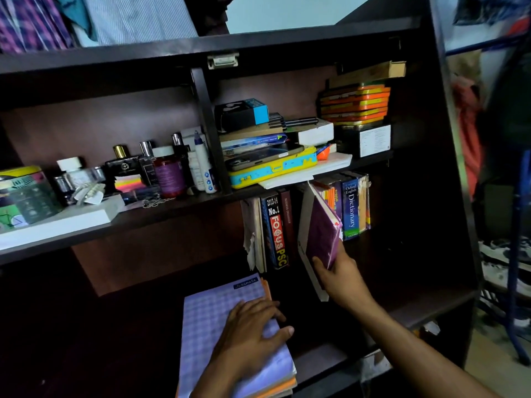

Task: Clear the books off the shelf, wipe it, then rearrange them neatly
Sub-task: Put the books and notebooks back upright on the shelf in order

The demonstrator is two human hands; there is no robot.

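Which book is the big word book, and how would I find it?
Look at the lower shelf of the dark bookcase, where books stand upright under the cluttered middle shelf. Just right of the purple book that the right hand grips stands the dictionary. It alone has a blue spine reading "Oxford English Dictionary".

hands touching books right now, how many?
2. Left hand rests flat on the checked notebook atop a stack; right hand grips the purple book, tilted out of the row.

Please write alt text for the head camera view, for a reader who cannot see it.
A person's right hand grips a purple book, tilted out from upright books on a dark shelf. The left hand rests on a stack of notebooks lying flat.
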